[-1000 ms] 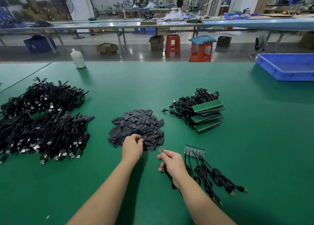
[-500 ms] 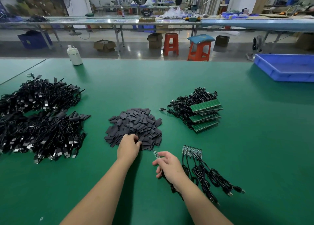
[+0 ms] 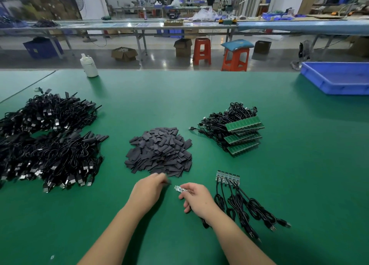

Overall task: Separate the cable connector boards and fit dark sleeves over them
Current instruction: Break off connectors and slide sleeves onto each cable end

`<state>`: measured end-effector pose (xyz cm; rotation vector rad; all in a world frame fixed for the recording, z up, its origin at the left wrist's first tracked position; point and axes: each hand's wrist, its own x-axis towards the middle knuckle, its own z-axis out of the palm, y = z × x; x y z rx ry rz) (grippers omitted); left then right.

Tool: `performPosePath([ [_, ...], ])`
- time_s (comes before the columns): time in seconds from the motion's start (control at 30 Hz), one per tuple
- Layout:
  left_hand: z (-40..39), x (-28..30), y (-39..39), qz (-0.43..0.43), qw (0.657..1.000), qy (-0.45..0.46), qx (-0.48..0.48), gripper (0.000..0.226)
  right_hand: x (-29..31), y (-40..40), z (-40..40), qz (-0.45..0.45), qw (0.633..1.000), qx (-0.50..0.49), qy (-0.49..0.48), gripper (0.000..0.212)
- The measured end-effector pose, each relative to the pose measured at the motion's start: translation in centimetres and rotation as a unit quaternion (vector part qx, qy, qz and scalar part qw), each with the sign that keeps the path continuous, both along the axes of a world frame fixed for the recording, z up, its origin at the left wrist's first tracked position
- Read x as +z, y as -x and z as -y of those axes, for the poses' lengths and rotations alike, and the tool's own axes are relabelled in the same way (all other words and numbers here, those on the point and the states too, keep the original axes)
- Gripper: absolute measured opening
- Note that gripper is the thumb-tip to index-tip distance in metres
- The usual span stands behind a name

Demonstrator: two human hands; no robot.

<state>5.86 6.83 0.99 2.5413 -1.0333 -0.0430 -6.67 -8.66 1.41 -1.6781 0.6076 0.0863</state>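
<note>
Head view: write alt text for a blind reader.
The right hand pinches a small connector board while the left hand pinches a dark sleeve just below the sleeve pile on a green table.

Surface (image 3: pixel 279 184): uniform green. Sleeve pile (image 3: pixel 159 152): dark grey, matte, plain. Cable heaps (image 3: pixel 50 140): black, with silver-tipped plugs. Stacked board panels (image 3: pixel 244 124): green, ribbed with fine pale stripes. Board strip (image 3: pixel 227 177): green, speckled with dark and pale components; black leads. Single board (image 3: pixel 180 189): blue-white speckle. Tray (image 3: pixel 339 78): blue. Bottle (image 3: pixel 89 65): white. Stools (image 3: pixel 202 50): orange-red.
</note>
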Motion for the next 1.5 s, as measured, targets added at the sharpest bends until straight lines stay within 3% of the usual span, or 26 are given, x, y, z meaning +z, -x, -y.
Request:
performPosePath([
  [0.17, -1.2, -0.6, 0.3, -0.004, 0.996, -0.044, -0.078, 0.028, 0.2, 0.0, 0.0, 0.002, 1.0, -0.004, 0.0, 0.036],
  [0.47, -1.2, 0.1, 1.2, -0.037, 0.998, 0.04, -0.029, 0.019, 0.2, 0.2, 0.1, 0.004, 1.0, -0.003, -0.009, 0.037],
  [0.67, -1.6, 0.5, 0.8, -0.032, 0.995, -0.037, -0.09, 0.024, -0.1, 0.1, 0.3, 0.005, 1.0, -0.002, -0.01, 0.035],
  [0.8, -1.5, 0.7, 0.8, -0.092, 0.993, -0.021, -0.069, 0.036, -0.4, 0.0, 0.3, 0.005, 1.0, 0.001, -0.008, 0.034],
  [1.03, -0.7, 1.3, 0.9, -0.144, 0.988, -0.04, -0.042, 0.015, -0.7, -0.1, 0.4, 0.002, 1.0, 0.005, -0.01, 0.036],
  [1.33, 0.4, 2.0, 0.5, -0.178, 0.981, -0.078, -0.01, 0.025, -0.5, 0.1, 0.4, 0.006, 1.0, 0.003, -0.018, 0.036],
  [1.5, 0.9, 2.2, 0.1, -0.194, 0.977, -0.087, -0.004, 0.018, -0.4, 0.1, 0.5, 0.008, 1.0, 0.001, -0.017, 0.034],
])
